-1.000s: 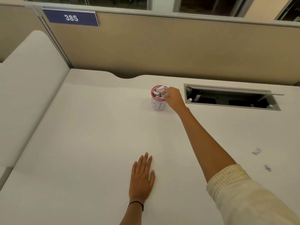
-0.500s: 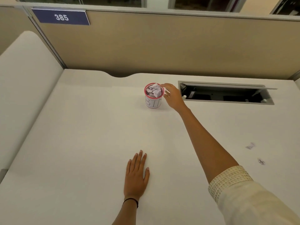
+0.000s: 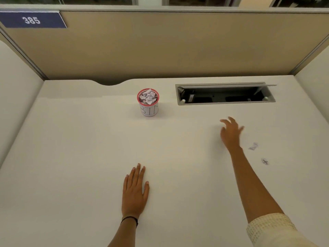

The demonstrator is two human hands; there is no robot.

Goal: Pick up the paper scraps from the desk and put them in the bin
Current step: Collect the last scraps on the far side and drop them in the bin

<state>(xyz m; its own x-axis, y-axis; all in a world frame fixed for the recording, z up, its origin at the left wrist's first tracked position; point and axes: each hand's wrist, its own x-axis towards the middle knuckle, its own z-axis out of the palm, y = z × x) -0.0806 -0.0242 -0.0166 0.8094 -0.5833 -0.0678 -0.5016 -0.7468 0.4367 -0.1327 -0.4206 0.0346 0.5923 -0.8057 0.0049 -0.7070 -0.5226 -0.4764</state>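
Observation:
A small white bin (image 3: pixel 149 110) with a red rim stands at the back middle of the white desk (image 3: pixel 80 148), filled with crumpled paper scraps (image 3: pixel 148 97). Two scraps lie on the desk at the right: one (image 3: pixel 253 146) just right of my right hand, another (image 3: pixel 264 161) nearer to me. My right hand (image 3: pixel 230 133) hovers over the desk with fingers spread, holding nothing, well right of the bin. My left hand (image 3: pixel 135 190) rests flat on the desk, fingers straight.
An open cable tray (image 3: pixel 226 94) with a raised lid is sunk into the desk behind my right hand. Beige partition walls (image 3: pixel 169 47) close off the back and sides. A blue sign reading 385 (image 3: pixel 32 20) hangs at the top left.
My right hand has left the bin and swung right and toward me, to near the two loose scraps. The scrap it put in stays in the bin. My left hand stays flat.

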